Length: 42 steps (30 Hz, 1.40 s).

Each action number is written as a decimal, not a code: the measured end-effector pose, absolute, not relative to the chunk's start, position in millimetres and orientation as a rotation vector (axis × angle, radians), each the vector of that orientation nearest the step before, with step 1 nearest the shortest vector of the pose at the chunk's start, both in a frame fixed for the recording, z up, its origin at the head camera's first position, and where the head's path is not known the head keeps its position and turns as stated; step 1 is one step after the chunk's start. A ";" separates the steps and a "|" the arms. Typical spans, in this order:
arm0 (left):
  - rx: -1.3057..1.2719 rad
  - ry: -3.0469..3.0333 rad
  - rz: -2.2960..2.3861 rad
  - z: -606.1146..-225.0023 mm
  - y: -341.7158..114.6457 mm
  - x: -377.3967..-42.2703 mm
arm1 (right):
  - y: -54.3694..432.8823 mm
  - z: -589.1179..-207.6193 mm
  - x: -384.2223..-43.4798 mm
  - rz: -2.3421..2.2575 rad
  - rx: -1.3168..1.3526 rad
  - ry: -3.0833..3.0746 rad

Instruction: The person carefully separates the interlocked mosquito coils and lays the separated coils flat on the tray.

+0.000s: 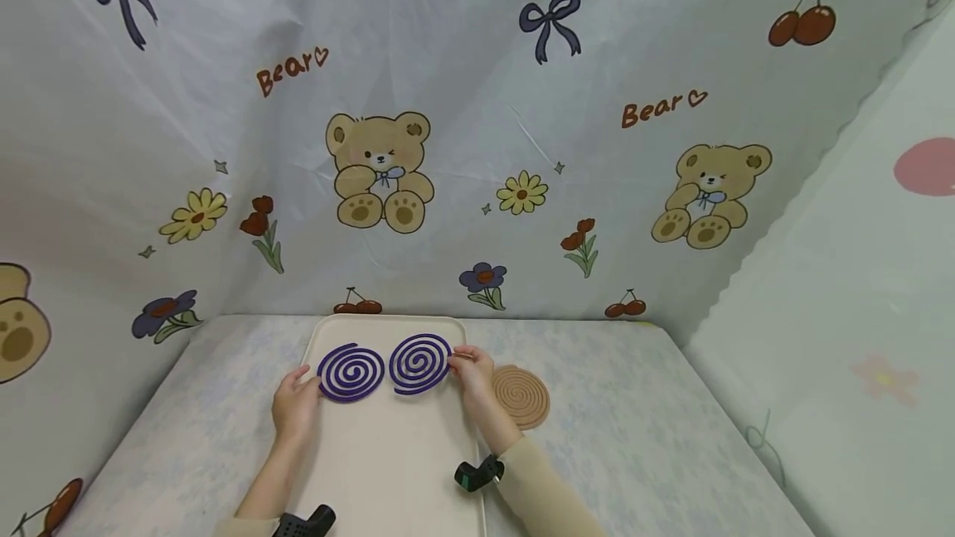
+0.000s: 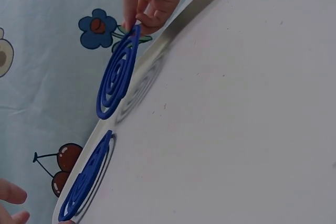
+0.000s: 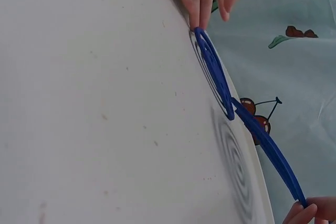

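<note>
Wrinkled, glossy backdrop (image 1: 462, 98), bear-printed, rises behind a marbled table (image 1: 612, 404). At left, the left hand (image 1: 293, 408) touches a smooth blue-violet spiral (image 1: 354, 372) with straight fingers, thumb apart; that coil sits low over the cream tray (image 1: 395, 462), whose near end is cut off. Rightward, a second spiral (image 1: 419, 360) hangs raised above its shadow, edge pinched by the right hand's (image 1: 477, 379) fingertips. Farther right, a ridged tan disc (image 1: 522, 396) is partly hidden behind the right forearm (image 1: 496, 423).

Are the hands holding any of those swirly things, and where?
The right hand pinches the right blue spiral by its outer edge. The left hand only touches the outer edge of the left blue spiral.
</note>
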State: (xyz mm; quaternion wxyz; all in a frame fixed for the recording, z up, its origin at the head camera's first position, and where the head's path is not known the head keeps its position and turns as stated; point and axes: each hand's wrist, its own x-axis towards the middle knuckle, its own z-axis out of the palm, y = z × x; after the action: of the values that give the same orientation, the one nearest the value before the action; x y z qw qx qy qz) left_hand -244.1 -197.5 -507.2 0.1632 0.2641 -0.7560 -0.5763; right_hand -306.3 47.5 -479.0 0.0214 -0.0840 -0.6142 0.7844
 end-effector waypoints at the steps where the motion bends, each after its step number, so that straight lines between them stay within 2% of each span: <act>1: 0.746 -2.152 -1.650 -506.9 -197.5 -243.6 | 47.7 -479.9 -306.5 2.419 -0.258 -1.913; 7: 0.709 -2.122 -1.687 -511.1 -199.3 -242.2 | 50.2 -502.8 -319.1 2.367 -0.263 -1.934; 8: 0.711 -2.116 -1.684 -512.4 -199.8 -242.6 | 54.0 -539.9 -343.4 2.367 -0.204 -1.901; 14: 0.695 -2.061 -1.722 -511.9 -198.6 -242.0 | 55.2 -561.7 -354.8 2.263 -0.147 -1.901; 15: 0.683 -2.046 -1.743 -511.2 -197.4 -241.3 | 54.7 -541.9 -340.2 2.247 -0.106 -1.902; 19: 0.641 -2.007 -1.787 -510.5 -192.5 -240.0 | 65.9 -554.7 -345.2 2.231 0.049 -1.897; 29: 0.569 -1.930 -1.912 -512.5 -163.6 -242.8 | 89.5 -488.1 -292.1 2.303 -0.113 -2.087; 42: 0.374 -2.005 -2.078 -505.2 -89.4 -247.6 | 156.1 -503.8 -288.0 2.127 -0.252 -2.104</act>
State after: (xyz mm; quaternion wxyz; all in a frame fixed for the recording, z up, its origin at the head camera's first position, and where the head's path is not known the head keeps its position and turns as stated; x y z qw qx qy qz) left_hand -247.6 -89.4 -505.2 0.1146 0.1277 -0.6841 -0.7089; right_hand -288.0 156.1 -503.8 0.0696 -0.0839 -0.6991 0.7067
